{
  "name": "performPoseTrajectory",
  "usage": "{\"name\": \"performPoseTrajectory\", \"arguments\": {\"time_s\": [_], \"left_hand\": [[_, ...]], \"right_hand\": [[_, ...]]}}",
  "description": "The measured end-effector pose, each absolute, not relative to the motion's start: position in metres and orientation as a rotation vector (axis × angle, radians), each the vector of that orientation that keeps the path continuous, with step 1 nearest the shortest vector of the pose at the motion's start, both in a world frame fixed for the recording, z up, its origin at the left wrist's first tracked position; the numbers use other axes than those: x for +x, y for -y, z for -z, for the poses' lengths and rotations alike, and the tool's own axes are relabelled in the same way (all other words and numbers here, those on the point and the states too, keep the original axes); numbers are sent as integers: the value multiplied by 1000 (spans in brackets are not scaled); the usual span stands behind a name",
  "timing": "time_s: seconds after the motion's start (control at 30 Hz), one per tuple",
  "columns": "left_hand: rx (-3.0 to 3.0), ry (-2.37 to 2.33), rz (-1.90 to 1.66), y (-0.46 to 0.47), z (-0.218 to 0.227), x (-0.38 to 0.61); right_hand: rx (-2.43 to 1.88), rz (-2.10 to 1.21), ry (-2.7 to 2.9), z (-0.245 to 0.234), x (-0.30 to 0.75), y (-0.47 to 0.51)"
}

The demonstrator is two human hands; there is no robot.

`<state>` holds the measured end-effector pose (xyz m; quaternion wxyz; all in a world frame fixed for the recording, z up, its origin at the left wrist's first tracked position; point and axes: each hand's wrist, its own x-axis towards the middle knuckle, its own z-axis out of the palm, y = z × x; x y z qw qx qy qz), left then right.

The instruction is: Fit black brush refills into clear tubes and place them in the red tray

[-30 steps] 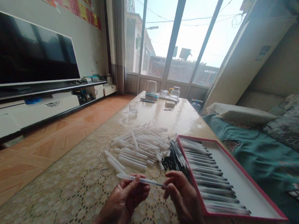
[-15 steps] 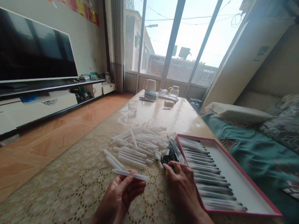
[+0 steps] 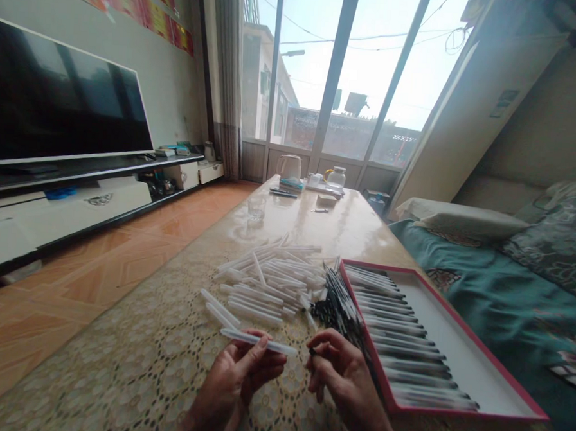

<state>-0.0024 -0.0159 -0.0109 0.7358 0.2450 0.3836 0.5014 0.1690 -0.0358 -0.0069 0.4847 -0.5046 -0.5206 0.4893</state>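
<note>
My left hand (image 3: 241,374) pinches a white translucent pen barrel (image 3: 262,343) between thumb and fingers, roughly level above the table. Facing it, my right hand (image 3: 340,372) is closed, with the black end of a pen refill (image 3: 313,352) showing at its fingertips; the rest is hidden by the hand. Beyond my left hand lies a loose pile of white pen barrels (image 3: 270,279). A heap of black pen refills (image 3: 339,295) lies between that pile and the box. Inside the shallow pink-rimmed box (image 3: 497,355), pens (image 3: 407,337) with dark ends lie in a row.
The long table (image 3: 131,349) has a patterned cover. Farther along it stand a drinking glass (image 3: 256,209), a kettle (image 3: 290,167), a glass jug (image 3: 336,177) and a small box (image 3: 326,199). A sofa (image 3: 482,283) is on the right, a television (image 3: 67,101) on the left.
My right hand has drawn back from the black refill heap toward my left hand, with a black refill end in its fingers. The left hand with the barrel has shifted slightly right.
</note>
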Motion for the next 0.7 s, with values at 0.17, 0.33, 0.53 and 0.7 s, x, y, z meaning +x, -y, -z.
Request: {"name": "performPoseTrajectory", "arguments": {"time_s": [0.17,0.33,0.53,0.7], "left_hand": [[554,-815,-1084,16,10,-1],[562,-825,-1080,15,13,-1],[536,-794,-1071,16,14,-1],[550,-778,-1055,16,15,-1]], "right_hand": [[-1216,-1182,1260,7,166,39],[-1220,-1110,1296,6,164,42],[-1195,-1088,1347,5,161,44],[-1165,-1094,1340,6,160,41]]}}
